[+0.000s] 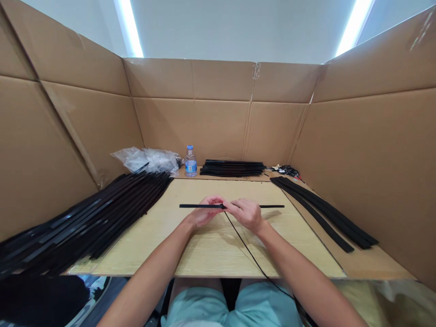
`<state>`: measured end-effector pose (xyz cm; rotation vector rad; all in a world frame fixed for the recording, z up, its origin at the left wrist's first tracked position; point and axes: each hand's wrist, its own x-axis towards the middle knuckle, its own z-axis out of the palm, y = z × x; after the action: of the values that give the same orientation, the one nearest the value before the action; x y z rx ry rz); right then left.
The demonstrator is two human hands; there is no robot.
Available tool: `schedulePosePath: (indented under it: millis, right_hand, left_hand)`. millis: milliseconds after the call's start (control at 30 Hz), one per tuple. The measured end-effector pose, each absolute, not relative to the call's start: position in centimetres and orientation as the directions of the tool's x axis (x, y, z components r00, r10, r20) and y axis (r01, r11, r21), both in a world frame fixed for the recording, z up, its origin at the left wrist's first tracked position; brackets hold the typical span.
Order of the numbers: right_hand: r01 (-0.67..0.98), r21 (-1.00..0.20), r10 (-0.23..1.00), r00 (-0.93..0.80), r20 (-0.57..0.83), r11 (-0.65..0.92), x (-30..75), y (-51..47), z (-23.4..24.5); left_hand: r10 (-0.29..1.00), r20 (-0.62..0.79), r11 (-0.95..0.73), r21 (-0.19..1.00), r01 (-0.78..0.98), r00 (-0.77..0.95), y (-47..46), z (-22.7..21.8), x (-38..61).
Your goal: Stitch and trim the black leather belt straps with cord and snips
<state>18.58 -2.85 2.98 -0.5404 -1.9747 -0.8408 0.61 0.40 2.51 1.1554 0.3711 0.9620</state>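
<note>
A narrow flat black strip [197, 206] is held level above the middle of the board. My left hand [207, 212] is closed around its left half, with the strip's end sticking out past the fingers. Just to the right, my right hand [245, 213] pinches at the strip's middle, its fingers touching those of the left. The strip's other end [272, 206] shows beyond the right knuckles. From between both hands a thin black cord [242, 240] runs down over the table's front edge towards my lap. The fingertips hide how cord and strip meet.
A large pile of black strips [112, 213] covers the left side. Several longer strips [320, 211] lie on the right. At the back stand a plastic bag [150, 159], a water bottle [190, 162], a strip stack [233, 168] and tangled cords [288, 171]. Cardboard walls [190, 122] enclose the wooden board [146, 240].
</note>
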Motion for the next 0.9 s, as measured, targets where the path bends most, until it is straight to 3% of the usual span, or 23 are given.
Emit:
schedulePosePath:
  millis: [200,400,700,900]
  right_hand:
    - [0.692,0.241,0.094,-0.408,0.908,0.68,18.5,-2.7,2.6]
    - [0.702,0.208,0.117,-0.385,0.916,0.681,18.6,-2.7,2.5]
    - [0.71,0.116,0.12,-0.274,0.954,0.695,18.2,-2.2,2.6]
    - [0.712,0.036,0.195,-0.24,0.951,0.701,18.1,-1.8,3.0]
  left_hand:
    - [0.806,0.206,0.124,0.858,-0.499,0.555,0.0,2.6,1.0]
    - [0.828,0.195,0.146,0.83,-0.538,0.526,-0.3,2.8,1.3]
    - [0.884,0.245,0.045,0.804,-0.593,0.399,-0.3,2.5,1.7]
    - [0.925,0.251,-0.031,0.799,-0.601,0.286,0.4,2.1,2.5]
